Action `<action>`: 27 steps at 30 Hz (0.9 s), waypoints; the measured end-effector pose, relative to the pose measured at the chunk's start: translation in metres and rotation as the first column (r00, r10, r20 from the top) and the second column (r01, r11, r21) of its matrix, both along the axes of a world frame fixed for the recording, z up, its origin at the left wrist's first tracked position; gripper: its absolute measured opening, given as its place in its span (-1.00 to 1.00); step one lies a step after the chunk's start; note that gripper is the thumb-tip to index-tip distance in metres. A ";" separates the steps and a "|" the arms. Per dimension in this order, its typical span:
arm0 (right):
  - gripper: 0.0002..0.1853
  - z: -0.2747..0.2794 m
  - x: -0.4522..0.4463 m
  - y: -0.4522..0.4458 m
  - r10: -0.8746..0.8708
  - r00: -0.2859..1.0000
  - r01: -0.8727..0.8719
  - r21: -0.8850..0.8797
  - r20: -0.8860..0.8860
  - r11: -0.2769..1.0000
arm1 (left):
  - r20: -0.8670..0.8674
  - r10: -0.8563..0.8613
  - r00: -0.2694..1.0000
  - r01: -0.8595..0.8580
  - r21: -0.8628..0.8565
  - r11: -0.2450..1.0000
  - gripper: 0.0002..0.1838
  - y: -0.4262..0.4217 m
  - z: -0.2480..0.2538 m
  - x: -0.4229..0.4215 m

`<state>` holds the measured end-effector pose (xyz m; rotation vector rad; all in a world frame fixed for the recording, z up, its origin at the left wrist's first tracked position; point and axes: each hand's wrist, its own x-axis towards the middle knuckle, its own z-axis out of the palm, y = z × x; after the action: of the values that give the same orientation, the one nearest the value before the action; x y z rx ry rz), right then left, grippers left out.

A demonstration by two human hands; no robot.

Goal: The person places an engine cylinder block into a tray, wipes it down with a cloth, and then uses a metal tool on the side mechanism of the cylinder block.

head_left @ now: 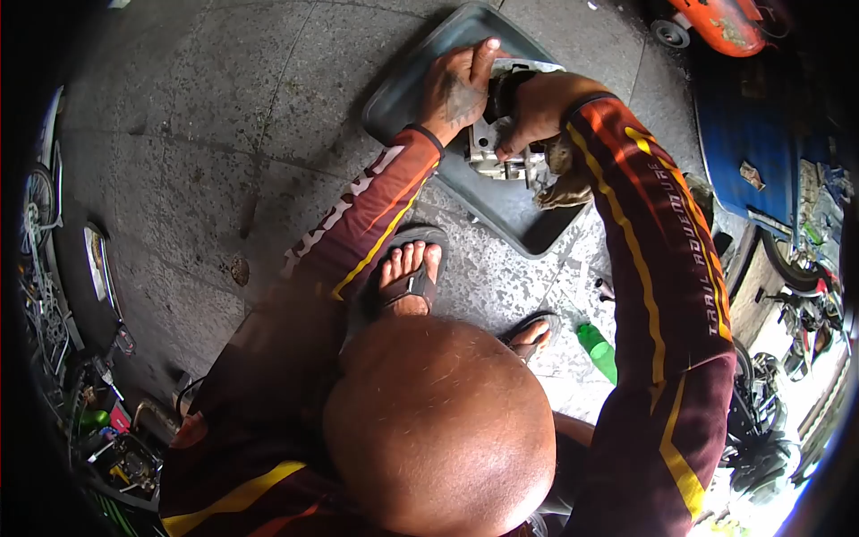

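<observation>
Silver metal block [483,152] sits in the dark tray [537,234], between my hands: left hand [455,92] beside it, right hand [540,106] nearer, reaching over, thumb at its near end. Fingers hidden, I can't tell whether either grip pinches it.

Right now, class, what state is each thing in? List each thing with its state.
Left hand: against the metal part, thumb extended
Right hand: on the metal part, fingers partly hidden
Metal part: uncovered, partly hidden by hands
Tray: on the floor
Left sandal: worn
Green bottle: apparently on its side
</observation>
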<state>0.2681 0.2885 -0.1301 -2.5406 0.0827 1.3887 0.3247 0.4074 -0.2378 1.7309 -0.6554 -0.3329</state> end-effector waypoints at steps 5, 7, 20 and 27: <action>-0.31 0.000 -0.016 -0.010 -0.019 0.958 0.008 0.039 0.286 0.999 | 0.170 0.115 0.979 -0.122 0.031 0.992 -0.44 -0.003 -0.010 0.001; -0.40 0.024 -0.017 -0.001 0.003 0.972 -0.003 -0.001 0.235 1.000 | 0.183 0.132 0.974 -0.145 0.056 0.988 -0.44 -0.003 -0.009 0.000; -0.55 0.030 -0.060 0.031 0.137 0.770 0.011 -0.228 0.624 0.974 | 0.113 0.085 0.990 -0.096 0.095 0.991 -0.40 0.001 0.001 -0.002; -0.36 0.040 -0.037 0.039 -0.317 0.921 0.319 0.028 0.225 0.947 | -0.085 0.050 0.995 -0.057 -0.078 0.995 -0.40 -0.006 -0.012 0.002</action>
<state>0.2312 0.3275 -0.0905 -2.5307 0.4400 0.9724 0.3263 0.4016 -0.2500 1.6461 -0.5542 -0.3352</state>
